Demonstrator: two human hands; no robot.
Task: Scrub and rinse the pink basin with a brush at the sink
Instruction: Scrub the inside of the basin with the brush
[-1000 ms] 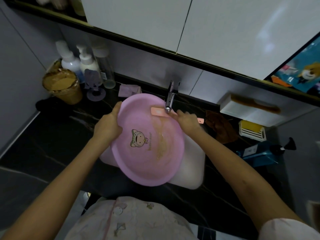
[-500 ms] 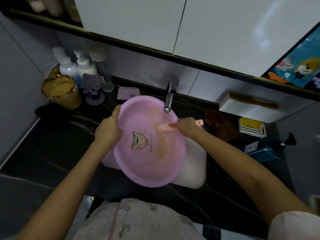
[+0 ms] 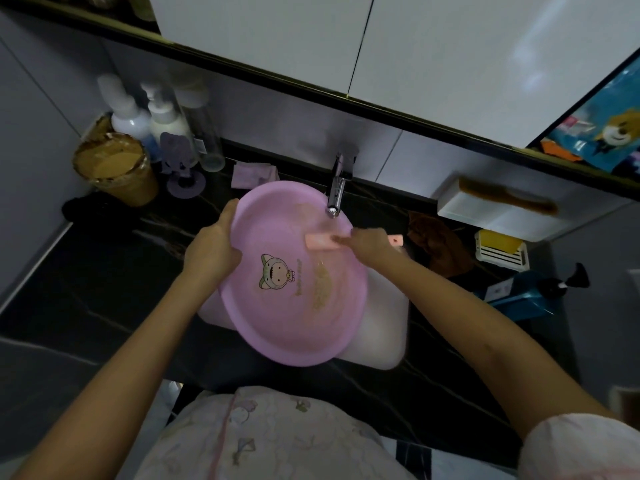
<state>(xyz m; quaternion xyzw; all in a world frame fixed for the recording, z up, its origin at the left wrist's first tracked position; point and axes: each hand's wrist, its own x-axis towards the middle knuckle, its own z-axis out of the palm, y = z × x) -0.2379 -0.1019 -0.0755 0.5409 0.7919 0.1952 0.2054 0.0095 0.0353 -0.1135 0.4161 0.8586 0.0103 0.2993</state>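
Note:
The pink basin point(image 3: 277, 323), printed with a cartoon animal, is tilted over the white sink point(image 3: 381, 327). Brownish smears run down its inner right side. My left hand point(image 3: 213, 251) grips the basin's left rim. My right hand point(image 3: 369, 242) holds a salmon-pink brush point(image 3: 320, 241) flat against the upper inside of the basin, just below the chrome faucet point(image 3: 335, 192). The brush's handle end sticks out past my right hand.
On the dark marbled counter point(image 3: 86, 289) at the left stand a brown-stained cup point(image 3: 114, 168), several bottles point(image 3: 162, 123) and a purple holder point(image 3: 183, 164). At the right lie a brown cloth point(image 3: 440, 244), a white tray point(image 3: 491, 213) with a comb, a yellow soap dish point(image 3: 500, 249) and a blue pump bottle point(image 3: 526, 294).
The brush moved down from the basin's top edge toward the middle, then back up and left under the faucet. My left hand kept its grip on the rim.

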